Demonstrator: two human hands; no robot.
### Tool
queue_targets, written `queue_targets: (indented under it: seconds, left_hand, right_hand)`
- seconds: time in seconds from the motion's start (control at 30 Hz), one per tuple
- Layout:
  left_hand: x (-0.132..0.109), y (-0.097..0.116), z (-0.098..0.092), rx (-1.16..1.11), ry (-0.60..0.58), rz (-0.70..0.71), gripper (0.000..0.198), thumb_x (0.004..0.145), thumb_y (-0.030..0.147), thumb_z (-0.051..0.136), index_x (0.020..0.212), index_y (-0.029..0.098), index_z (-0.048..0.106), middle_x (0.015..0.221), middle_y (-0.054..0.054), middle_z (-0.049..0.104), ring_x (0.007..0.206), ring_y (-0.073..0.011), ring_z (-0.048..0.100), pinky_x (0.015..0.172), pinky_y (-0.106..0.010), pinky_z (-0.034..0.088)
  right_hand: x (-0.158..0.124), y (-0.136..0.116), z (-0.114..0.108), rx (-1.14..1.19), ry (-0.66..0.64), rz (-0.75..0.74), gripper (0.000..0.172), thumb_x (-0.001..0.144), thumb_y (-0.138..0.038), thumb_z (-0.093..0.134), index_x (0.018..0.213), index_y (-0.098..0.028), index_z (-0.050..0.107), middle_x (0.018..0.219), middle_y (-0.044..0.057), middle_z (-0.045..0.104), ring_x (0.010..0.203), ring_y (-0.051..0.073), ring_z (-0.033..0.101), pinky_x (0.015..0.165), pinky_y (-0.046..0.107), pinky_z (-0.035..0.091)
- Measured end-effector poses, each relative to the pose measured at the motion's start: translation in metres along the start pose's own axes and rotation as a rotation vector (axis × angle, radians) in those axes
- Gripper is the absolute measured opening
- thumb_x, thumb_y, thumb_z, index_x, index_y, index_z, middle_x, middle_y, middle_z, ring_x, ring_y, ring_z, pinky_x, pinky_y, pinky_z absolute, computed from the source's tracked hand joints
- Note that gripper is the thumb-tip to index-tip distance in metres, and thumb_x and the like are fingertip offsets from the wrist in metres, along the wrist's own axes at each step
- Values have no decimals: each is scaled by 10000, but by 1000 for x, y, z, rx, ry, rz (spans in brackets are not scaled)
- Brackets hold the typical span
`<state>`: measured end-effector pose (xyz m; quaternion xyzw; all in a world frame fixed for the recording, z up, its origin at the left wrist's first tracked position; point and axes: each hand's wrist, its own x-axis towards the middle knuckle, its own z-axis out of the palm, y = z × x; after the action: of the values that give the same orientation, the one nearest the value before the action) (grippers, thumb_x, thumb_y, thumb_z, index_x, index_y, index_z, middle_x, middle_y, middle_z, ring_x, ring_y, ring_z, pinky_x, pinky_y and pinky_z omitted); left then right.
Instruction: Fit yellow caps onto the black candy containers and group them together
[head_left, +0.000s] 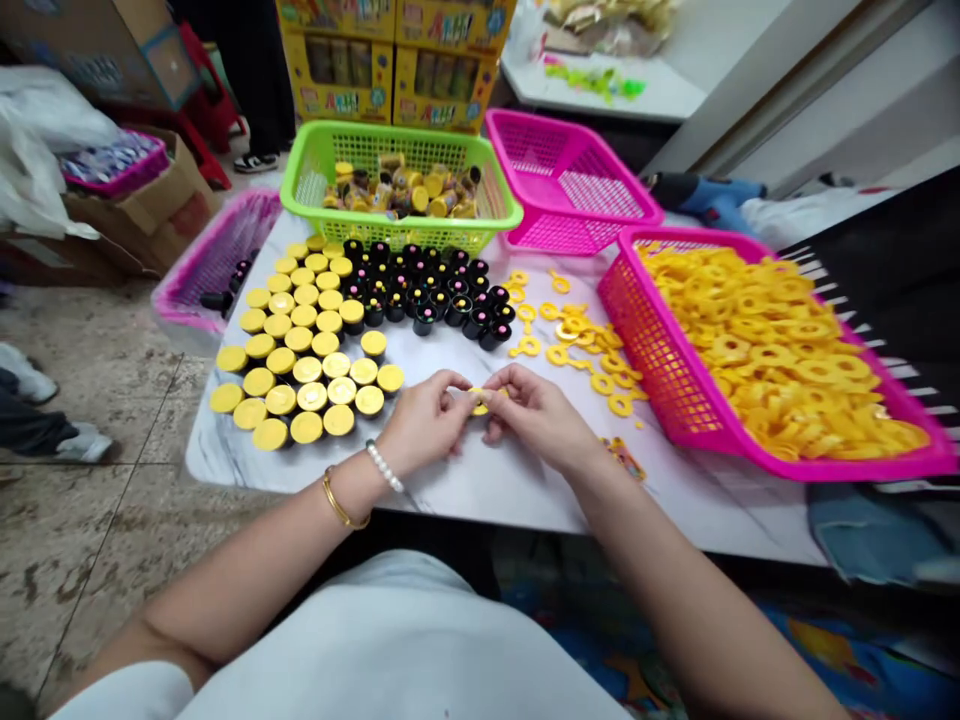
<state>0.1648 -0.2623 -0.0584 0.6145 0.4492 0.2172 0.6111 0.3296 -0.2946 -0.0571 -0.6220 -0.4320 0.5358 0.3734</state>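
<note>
Near the table's front edge, my left hand [436,418] and my right hand [526,412] meet, fingertips pinched on a small yellow plastic piece [478,402]. Fingers cover much of it, so its full shape is hidden. Left of my hands stand rows of small black cups with yellow lids [307,370]. Behind these, open black cups [424,316] with small coloured bits inside are grouped together. Loose yellow ring-shaped plastic pieces [601,383] lie to the right of my hands, some with a short stem.
A pink basket [667,400] heaped with yellow rings stands on the right. At the back are a green basket [307,215] of small yellow-capped containers and another pink basket [540,190]. Yellow boxes [341,75] are stacked behind. A lined pink bin [180,270] sits left of the table.
</note>
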Motion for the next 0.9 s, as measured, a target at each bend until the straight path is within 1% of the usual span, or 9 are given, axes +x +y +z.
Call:
queue_targets:
  seconds: [0.07,0.17,0.3,0.4,0.47,0.63,0.73,0.8,0.9]
  left_hand:
    - [-2,-6,2,188,90,173,297,850,321,660,1109,185,604,578,64,593,475,-100,572,498,-194,424]
    - [-2,-11,5,386,173,312,285,793,272,724,1051,169,662,661,25,641,593,-117,591,608,-214,438]
    - [1,-10,4,473,160,367,178,802,235,689,967,168,702,686,12,653,610,-116,566,621,-217,409]
    - [2,-8,2,463,105,387,108,807,198,643,886,177,713,643,28,634,582,-103,538,595,-207,379]
    - [3,-7,2,432,81,364,122,803,191,625,885,186,716,615,37,625,562,-98,531,582,-202,372]
    - [1,-12,9,451,111,278,146,803,184,589,921,169,672,657,5,655,598,-141,594,586,-230,412]
    - [-13,-16,13,452,149,263,385,785,166,597,1164,119,547,722,-23,670,648,-181,640,582,-251,446]
    - [-27,-20,13,414,212,328,522,818,177,575,1303,111,395,730,-6,650,613,-167,635,554,-241,447]
    - [-49,-26,7,437,279,497,330,890,205,516,1202,171,413,744,12,613,587,-131,610,535,-216,433]
  right_hand:
    - [-2,1,-3,-10,60,-29,424,660,-493,806,813,-186,558,517,-63,573,403,87,519,398,195,392]
    - [-7,0,-11,120,80,-31,395,646,-485,812,764,-168,608,585,-41,589,438,69,513,419,198,418]
    - [-3,-5,-19,315,-78,68,381,620,-434,829,801,-163,631,638,-21,620,508,83,566,482,214,501]
    - [9,-11,-16,237,-229,165,398,599,-390,841,787,-185,556,477,-93,497,359,47,407,323,155,321]
    - [15,-13,-11,109,-259,162,401,634,-385,821,784,-202,497,466,-107,484,328,46,391,301,147,276]
    - [6,-9,1,-16,-212,86,381,751,-446,719,841,-230,418,466,-109,525,373,98,525,377,181,411]
    - [-1,-5,11,44,-140,72,386,779,-505,661,871,-242,394,464,-112,535,383,112,543,404,201,435]
    - [2,-5,22,51,-99,57,371,795,-511,637,864,-247,387,468,-117,525,362,102,511,389,202,422]
    - [16,-13,46,39,-70,28,326,842,-502,591,851,-248,387,529,-97,570,356,88,490,358,193,388]
